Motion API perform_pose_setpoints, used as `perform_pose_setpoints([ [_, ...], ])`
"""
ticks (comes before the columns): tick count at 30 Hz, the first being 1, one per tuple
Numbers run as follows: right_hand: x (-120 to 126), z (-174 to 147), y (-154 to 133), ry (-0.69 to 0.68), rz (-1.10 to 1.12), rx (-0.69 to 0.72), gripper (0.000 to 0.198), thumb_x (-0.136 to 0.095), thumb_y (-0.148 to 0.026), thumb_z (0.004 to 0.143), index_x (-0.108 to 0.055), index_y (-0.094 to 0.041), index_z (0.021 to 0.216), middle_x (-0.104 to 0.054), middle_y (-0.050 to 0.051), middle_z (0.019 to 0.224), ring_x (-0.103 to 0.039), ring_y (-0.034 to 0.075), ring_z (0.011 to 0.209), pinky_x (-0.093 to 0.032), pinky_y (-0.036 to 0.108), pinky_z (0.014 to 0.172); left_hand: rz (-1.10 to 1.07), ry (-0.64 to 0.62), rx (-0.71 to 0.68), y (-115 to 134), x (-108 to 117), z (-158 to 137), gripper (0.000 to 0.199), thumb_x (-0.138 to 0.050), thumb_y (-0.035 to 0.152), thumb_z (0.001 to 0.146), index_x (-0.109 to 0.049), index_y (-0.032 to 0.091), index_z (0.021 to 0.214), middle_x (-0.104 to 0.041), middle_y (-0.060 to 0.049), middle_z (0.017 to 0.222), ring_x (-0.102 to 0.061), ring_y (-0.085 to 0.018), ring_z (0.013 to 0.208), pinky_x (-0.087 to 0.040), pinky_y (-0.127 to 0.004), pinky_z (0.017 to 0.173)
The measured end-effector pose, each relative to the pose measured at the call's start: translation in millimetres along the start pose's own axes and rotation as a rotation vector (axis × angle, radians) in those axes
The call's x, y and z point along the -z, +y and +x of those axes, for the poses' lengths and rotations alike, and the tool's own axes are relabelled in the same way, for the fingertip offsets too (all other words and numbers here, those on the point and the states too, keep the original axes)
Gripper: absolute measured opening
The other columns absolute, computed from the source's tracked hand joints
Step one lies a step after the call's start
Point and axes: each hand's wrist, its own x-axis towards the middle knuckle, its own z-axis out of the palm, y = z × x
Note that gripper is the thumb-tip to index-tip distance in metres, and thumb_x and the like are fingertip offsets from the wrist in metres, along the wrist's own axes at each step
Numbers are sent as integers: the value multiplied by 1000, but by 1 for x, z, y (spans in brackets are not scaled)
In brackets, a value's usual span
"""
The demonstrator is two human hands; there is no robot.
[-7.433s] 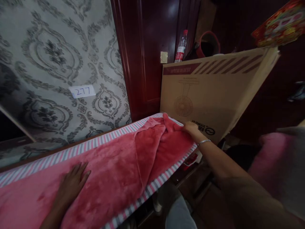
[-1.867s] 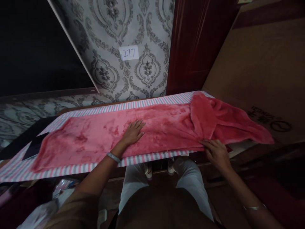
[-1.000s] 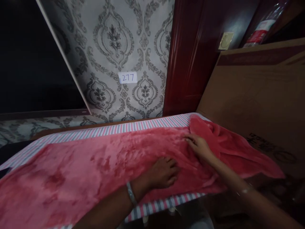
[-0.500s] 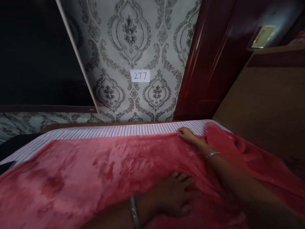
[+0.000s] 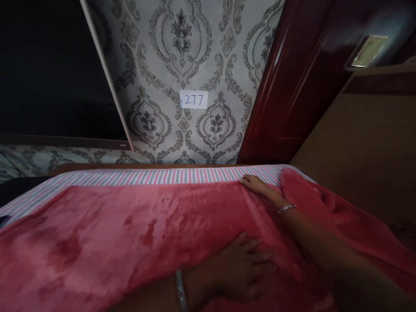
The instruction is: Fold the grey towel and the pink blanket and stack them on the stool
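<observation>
Locate the pink blanket (image 5: pixel 156 216) on the worktop (image 5: pixel 97 166), laid over the striped cloth (image 5: pixel 195 175) and directly beneath the left hand (image 5: pixel 242 271) and the right hand (image 5: pixel 255 185). Read its long axis as running left to right, roughly in line with the wall (image 5: pixel 183 143) behind, and on past the left limit of view. Note a strip of cloth exposed beyond the blanket's far edge. Find the right hand at this far edge, fingers drawn together, apparently pinching the plush. Note a raised crease running from its fingertips toward the near side. Find the left hand closer to the body, palm down on the blanket, fingers spread and pointing right. Treat as the governing relation, by judgement: right hand nearer the far edge, left hand nearer the near side, crease between left fingertips and right forearm. Locate the blanket's bunched part (image 5: pixel 305 195) right of the right wrist, toward the cardboard box (image 5: pixel 364 143). Cannot tell the full course of the near edge.
</observation>
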Motion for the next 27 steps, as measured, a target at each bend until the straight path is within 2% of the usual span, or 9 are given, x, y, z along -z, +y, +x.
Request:
perform_pose_setpoints([
  [3, 5, -6, 0, -33, -41, -24, 16, -58, -31, 90, -65, -17, 95, -72, 9, 96, -61, 19, 82, -40, 26, 68, -24, 0, -3, -1, 0, 1, 59, -54, 42, 93, -41, 26, 149, -49, -4, 153, -35, -30, 146, -21, -57, 121],
  [7, 4, -15, -11, 4, -87, -57, 17, -53, -26, 92, -66, -16, 96, -71, 12, 99, -62, 22, 88, -41, 28, 74, 3, -38, -9, -2, 1, 1, 53, -48, 45, 96, -45, 28, 146, -41, -6, 159, -31, -32, 148, -21, -60, 120],
  [11, 5, -30, -27, 86, -98, -73, 31, -50, -20, 93, -64, -11, 118, -65, 20, 120, -59, 28, 109, -43, 36, 90, 23, -73, -22, -6, 1, 3, 60, -48, 53, 95, -42, 28, 149, -37, -7, 161, -28, -33, 149, -21, -63, 119],
  [13, 8, -45, -29, 118, -87, -57, 41, -49, -19, 93, -57, -13, 132, -60, 20, 132, -54, 28, 119, -41, 38, 99, 39, -61, -22, -8, 1, 5, 64, -51, 55, 93, -41, 28, 150, -38, -9, 160, -32, -33, 148, -24, -62, 118],
  [15, 12, -68, -26, 178, -49, 4, 46, -50, -19, 91, -55, -16, 137, -58, 16, 137, -52, 27, 124, -40, 39, 105, 63, -51, -6, -9, 1, 7, 65, -52, 54, 92, -43, 25, 149, -40, -13, 159, -36, -32, 146, -27, -59, 118],
  [18, 18, -117, -16, 333, 73, 122, 43, -51, -21, 88, -61, -19, 130, -63, 12, 132, -54, 27, 124, -42, 44, 107, 105, -60, 29, -8, 0, 10, 60, -53, 49, 93, -48, 22, 146, -44, -14, 156, -39, -31, 145, -28, -54, 119],
  [22, 17, -192, -12, 504, 227, 122, 37, -48, -29, 93, -64, -22, 125, -69, 10, 121, -63, 26, 111, -50, 45, 99, 161, -108, 33, -6, 1, 12, 58, -50, 48, 95, -49, 22, 146, -44, -13, 156, -37, -29, 146, -27, -51, 120],
  [24, 7, -222, -17, 518, 246, 113, 37, -46, -33, 94, -65, -22, 124, -70, 10, 120, -64, 26, 110, -50, 44, 98, 188, -133, 35, -5, 3, 15, 58, -47, 48, 96, -47, 22, 148, -42, -13, 157, -35, -29, 147, -25, -51, 121],
  [27, -15, -251, -23, 449, 221, 108, 39, -49, -36, 93, -66, -21, 125, -68, 12, 124, -61, 27, 117, -47, 48, 103, 199, -166, 39, -3, 5, 16, 59, -46, 49, 98, -44, 21, 149, -39, -14, 159, -34, -28, 148, -22, -50, 122],
])
